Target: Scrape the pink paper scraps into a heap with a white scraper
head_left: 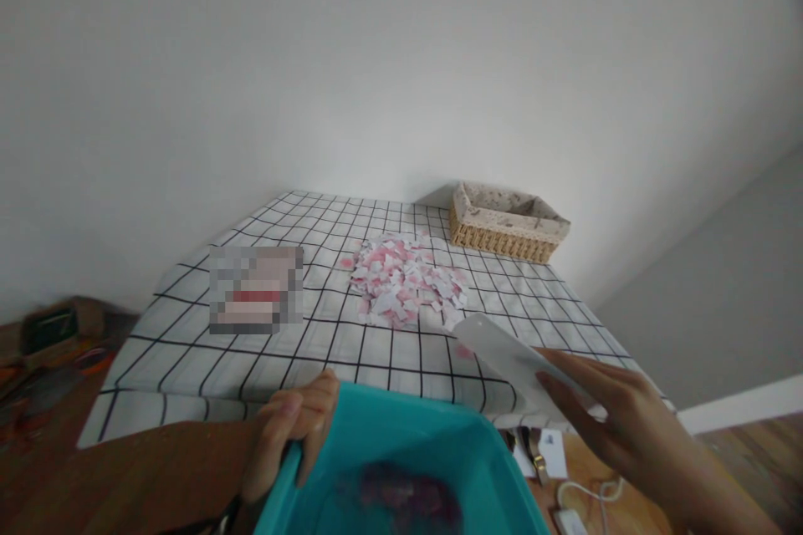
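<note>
My left hand [304,418] is closed around the left rim of a teal plastic bin [401,418], held against the front edge of the table. Dark reddish, blurred contents [407,493] lie at the bottom of the bin. Between the thumb and fingers of my right hand [602,401] is a thin white flat plate [508,355] with a small hole near its far corner. The plate's tip reaches the near right side of a heap of pink and white paper scraps [401,280] on the checked tablecloth [319,221].
A wicker basket [505,242] with a cloth lining stands at the back right of the table. A pixelated flat item [257,288] lies on the left. Below on the right are a wristwatch [536,456] and a white power strip with a cable [570,520].
</note>
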A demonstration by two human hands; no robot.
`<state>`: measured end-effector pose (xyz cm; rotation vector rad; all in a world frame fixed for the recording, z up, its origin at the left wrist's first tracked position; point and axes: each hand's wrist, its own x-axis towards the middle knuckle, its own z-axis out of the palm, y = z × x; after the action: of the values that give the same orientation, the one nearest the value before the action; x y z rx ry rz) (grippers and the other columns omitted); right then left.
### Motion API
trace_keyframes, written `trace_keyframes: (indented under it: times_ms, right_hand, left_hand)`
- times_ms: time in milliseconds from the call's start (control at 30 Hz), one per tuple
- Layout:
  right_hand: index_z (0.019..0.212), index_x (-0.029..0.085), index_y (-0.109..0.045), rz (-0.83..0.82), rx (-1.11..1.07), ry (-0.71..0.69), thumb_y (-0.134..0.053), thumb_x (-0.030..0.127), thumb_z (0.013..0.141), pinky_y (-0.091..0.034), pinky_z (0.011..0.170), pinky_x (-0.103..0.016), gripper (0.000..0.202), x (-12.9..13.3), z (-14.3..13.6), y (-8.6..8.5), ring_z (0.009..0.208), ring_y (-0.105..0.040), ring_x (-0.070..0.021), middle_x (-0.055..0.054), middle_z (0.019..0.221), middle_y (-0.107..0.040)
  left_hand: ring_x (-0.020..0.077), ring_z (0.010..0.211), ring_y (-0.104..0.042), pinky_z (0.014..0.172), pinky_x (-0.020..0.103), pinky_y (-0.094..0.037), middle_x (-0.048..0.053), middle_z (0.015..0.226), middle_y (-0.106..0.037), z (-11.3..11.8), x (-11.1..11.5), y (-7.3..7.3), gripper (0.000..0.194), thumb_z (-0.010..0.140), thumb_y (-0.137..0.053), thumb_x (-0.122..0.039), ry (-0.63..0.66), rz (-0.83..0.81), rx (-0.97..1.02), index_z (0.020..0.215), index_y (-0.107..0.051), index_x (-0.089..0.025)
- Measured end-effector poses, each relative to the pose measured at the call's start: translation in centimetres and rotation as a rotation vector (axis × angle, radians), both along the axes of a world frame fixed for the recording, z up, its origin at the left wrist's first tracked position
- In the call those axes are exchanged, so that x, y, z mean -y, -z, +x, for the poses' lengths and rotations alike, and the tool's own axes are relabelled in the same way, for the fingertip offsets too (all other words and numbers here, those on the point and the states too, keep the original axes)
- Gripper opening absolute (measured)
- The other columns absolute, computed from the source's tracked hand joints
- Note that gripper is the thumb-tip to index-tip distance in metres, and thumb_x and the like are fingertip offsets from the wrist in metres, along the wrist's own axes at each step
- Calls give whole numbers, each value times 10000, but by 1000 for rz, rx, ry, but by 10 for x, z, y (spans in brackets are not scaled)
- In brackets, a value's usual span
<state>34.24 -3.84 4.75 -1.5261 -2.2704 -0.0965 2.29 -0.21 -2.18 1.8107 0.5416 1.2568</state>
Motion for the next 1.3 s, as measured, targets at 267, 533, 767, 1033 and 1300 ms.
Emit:
trace_keyframes:
  times_ms: [267,533,767,1033,1300]
  right_hand:
    - [887,215,-607,169,33,243,-410,316,848,-432,347,-238,225,7,28,-3,338,-577,-164,-33,532,-667]
    - [851,196,-618,75,-5,83,-392,282,881,-453,401,-205,243,10,5,-4,413,-602,-135,-28,613,-685]
    - [808,162,-630,353,337,329,-323,294,881,-357,296,-264,342,3,35,5,299,-558,-204,-28,417,-603]
    - [932,136,-574,284,252,38,-370,211,894,-466,451,-251,221,7,0,15,492,-639,-169,-64,657,-693]
    - [1212,149,-446,16,100,-314,-339,211,928,-465,481,-265,310,27,-49,2,533,-605,-151,-23,689,-665]
  left_hand:
    - [106,390,-414,688,313,-394,-39,355,-420,14,14,6,656,974,-144,-316,-148,-36,90,358,-305,-156]
    - [108,394,-415,711,319,-372,-48,374,-395,19,13,21,629,972,-138,-292,-117,34,113,386,-320,-160]
    - [109,415,-413,716,320,-363,-46,382,-393,19,14,17,626,977,-134,-295,-117,16,105,398,-328,-158]
    - [115,438,-390,688,318,-379,-30,393,-381,21,15,19,626,976,-159,-303,-128,3,103,392,-329,-155]
    - [117,400,-396,666,317,-371,-29,357,-387,23,15,18,634,972,-151,-286,-161,3,118,377,-333,-168]
